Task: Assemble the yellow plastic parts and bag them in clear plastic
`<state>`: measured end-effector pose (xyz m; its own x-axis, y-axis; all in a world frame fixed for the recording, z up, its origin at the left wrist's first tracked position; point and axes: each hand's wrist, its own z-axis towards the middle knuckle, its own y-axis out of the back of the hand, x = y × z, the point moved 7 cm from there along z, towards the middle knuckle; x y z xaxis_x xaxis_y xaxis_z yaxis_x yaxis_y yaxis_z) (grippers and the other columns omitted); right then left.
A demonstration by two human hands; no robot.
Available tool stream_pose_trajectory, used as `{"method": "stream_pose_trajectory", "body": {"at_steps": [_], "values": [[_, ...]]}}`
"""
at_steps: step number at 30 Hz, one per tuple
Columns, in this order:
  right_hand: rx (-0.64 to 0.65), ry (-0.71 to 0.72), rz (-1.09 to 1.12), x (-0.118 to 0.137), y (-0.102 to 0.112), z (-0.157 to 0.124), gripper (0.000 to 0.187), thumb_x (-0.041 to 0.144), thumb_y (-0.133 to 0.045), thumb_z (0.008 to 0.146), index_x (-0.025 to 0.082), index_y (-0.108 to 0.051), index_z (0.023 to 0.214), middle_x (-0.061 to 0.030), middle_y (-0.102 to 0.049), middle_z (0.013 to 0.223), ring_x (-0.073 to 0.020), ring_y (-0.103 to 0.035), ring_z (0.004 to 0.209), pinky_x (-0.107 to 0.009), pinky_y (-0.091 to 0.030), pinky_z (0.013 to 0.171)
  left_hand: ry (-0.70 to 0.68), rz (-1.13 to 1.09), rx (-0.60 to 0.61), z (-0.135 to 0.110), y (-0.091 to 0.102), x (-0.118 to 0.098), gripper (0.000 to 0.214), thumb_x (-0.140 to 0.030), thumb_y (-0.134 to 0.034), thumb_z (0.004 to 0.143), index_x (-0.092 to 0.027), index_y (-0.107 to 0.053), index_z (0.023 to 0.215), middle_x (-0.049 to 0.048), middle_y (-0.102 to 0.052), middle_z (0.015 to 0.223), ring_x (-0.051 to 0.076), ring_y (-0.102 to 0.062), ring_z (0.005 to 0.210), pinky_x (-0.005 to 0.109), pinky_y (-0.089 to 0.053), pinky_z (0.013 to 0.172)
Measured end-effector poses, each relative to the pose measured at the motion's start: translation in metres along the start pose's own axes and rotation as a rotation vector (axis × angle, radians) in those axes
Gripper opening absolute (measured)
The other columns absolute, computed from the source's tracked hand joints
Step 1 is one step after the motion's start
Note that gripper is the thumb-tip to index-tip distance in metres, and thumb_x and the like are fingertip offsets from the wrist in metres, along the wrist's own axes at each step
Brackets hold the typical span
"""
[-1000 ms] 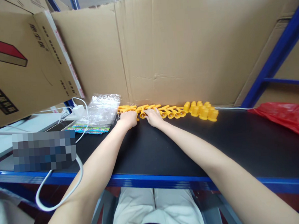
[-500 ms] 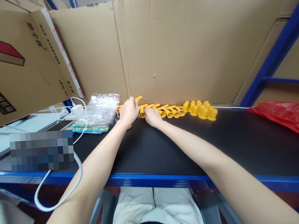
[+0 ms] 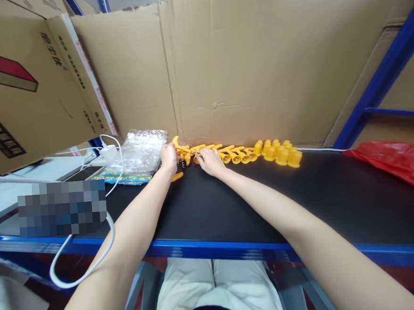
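Note:
A row of yellow plastic handle-shaped parts (image 3: 233, 154) lies along the far edge of the black table (image 3: 253, 203), against the cardboard wall. My left hand (image 3: 168, 157) is closed on one yellow part (image 3: 176, 143) and holds it raised at the row's left end. One loose yellow part (image 3: 177, 176) lies on the table just below that hand. My right hand (image 3: 209, 161) rests palm down with its fingers curled on the parts beside it. A small metal spring (image 3: 181, 163) lies between the two hands.
A cluster of yellow caps (image 3: 280, 152) stands right of the row. A clear plastic bag (image 3: 141, 151) lies on colourful packets at the left, with a white charger (image 3: 108, 154) and cable. A red plastic bag (image 3: 402, 160) lies at the far right. Cardboard (image 3: 250, 62) walls the back.
My left hand has shifted left and lifted a yellow part from the row's left end. One yellow part now lies alone on the table below it. My right hand stays put.

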<state>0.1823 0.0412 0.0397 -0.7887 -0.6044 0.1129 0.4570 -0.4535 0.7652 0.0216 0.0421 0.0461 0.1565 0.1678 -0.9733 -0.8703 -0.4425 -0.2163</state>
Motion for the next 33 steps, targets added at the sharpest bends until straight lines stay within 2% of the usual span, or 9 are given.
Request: {"method": "stream_pose_trajectory", "body": {"at_steps": [2, 4, 9, 15, 18, 23, 25, 31, 33], "values": [[-0.048, -0.014, 0.019, 0.0, 0.005, 0.0, 0.03, 0.03, -0.032, 0.095, 0.016, -0.057, 0.102, -0.0099, -0.063, 0.104, -0.0221, -0.053, 0.098, -0.034, -0.032, 0.085, 0.002, -0.082, -0.06, 0.002, 0.007, -0.003, 0.012, -0.024, -0.04, 0.077, -0.02, -0.037, 0.065, -0.0074, -0.034, 0.045, 0.006, -0.027, 0.032, 0.018, -0.023, 0.038], [-0.064, 0.048, 0.033, 0.006, 0.01, 0.0, 0.033, 0.028, -0.029, 0.096, 0.015, -0.059, 0.099, -0.0103, -0.063, 0.101, -0.0211, -0.053, 0.095, -0.033, -0.033, 0.083, 0.036, -0.176, -0.089, 0.004, 0.012, -0.004, 0.014, -0.023, -0.038, 0.078, -0.02, -0.036, 0.065, -0.0078, -0.032, 0.045, 0.005, -0.026, 0.031, 0.017, -0.02, 0.036], [0.11, 0.514, 0.072, 0.056, 0.009, -0.014, 0.036, 0.03, -0.031, 0.095, 0.016, -0.063, 0.103, -0.0112, -0.061, 0.105, -0.0198, -0.053, 0.096, -0.033, -0.035, 0.085, 0.09, -0.284, -0.137, 0.004, 0.023, -0.003, 0.018, -0.024, -0.034, 0.083, -0.02, -0.033, 0.065, -0.0085, -0.032, 0.045, 0.004, -0.026, 0.031, 0.016, -0.019, 0.035], [0.176, 0.666, 0.157, 0.093, 0.009, -0.024, 0.034, 0.034, -0.04, 0.093, 0.022, -0.062, 0.117, -0.0088, -0.052, 0.129, -0.019, -0.046, 0.117, -0.038, -0.028, 0.098, 0.099, -0.357, -0.133, 0.003, 0.023, -0.002, 0.021, -0.023, -0.034, 0.084, -0.02, -0.034, 0.062, -0.0078, -0.032, 0.046, 0.004, -0.024, 0.031, 0.017, -0.019, 0.036], [0.229, 0.624, 0.157, 0.092, 0.004, -0.023, 0.033, 0.035, -0.043, 0.092, 0.024, -0.063, 0.116, -0.0081, -0.052, 0.13, -0.0195, -0.044, 0.12, -0.04, -0.027, 0.1, 0.121, -0.363, -0.125, 0.003, 0.021, -0.001, 0.022, -0.019, -0.035, 0.084, -0.019, -0.034, 0.062, -0.0081, -0.032, 0.046, 0.003, -0.024, 0.03, 0.017, -0.018, 0.036], [0.225, 0.315, 0.095, 0.07, -0.003, -0.013, 0.032, 0.032, -0.043, 0.092, 0.022, -0.065, 0.114, -0.0092, -0.055, 0.126, -0.0211, -0.046, 0.118, -0.043, -0.028, 0.099, 0.141, -0.36, -0.144, 0.005, 0.02, 0.001, 0.021, -0.018, -0.037, 0.084, -0.018, -0.036, 0.062, -0.0088, -0.033, 0.044, 0.003, -0.024, 0.027, 0.017, -0.019, 0.033], [0.213, 0.241, 0.07, 0.065, -0.004, -0.012, 0.031, 0.031, -0.043, 0.092, 0.02, -0.066, 0.11, -0.0098, -0.055, 0.126, -0.0217, -0.045, 0.118, -0.044, -0.028, 0.099, 0.144, -0.363, -0.156, 0.006, 0.02, 0.002, 0.02, -0.018, -0.038, 0.084, -0.018, -0.038, 0.063, -0.0087, -0.034, 0.043, 0.003, -0.025, 0.027, 0.017, -0.019, 0.033], [0.191, 0.302, -0.009, 0.069, -0.003, -0.012, 0.031, 0.028, -0.042, 0.092, 0.018, -0.063, 0.112, -0.0116, -0.05, 0.133, -0.0244, -0.041, 0.123, -0.048, -0.025, 0.101, 0.139, -0.362, -0.147, 0.008, 0.019, 0.003, 0.015, -0.018, -0.038, 0.084, -0.017, -0.043, 0.069, -0.0083, -0.037, 0.043, 0.003, -0.027, 0.026, 0.016, -0.019, 0.032], [0.191, 0.329, -0.045, 0.067, 0.001, -0.011, 0.031, 0.026, -0.045, 0.09, 0.017, -0.062, 0.115, -0.0125, -0.049, 0.134, -0.026, -0.041, 0.124, -0.049, -0.024, 0.102, 0.18, -0.393, -0.075, 0.009, 0.013, 0.006, 0.013, -0.018, -0.038, 0.085, -0.016, -0.046, 0.076, -0.0087, -0.036, 0.043, 0.003, -0.027, 0.025, 0.015, -0.019, 0.031]]}}
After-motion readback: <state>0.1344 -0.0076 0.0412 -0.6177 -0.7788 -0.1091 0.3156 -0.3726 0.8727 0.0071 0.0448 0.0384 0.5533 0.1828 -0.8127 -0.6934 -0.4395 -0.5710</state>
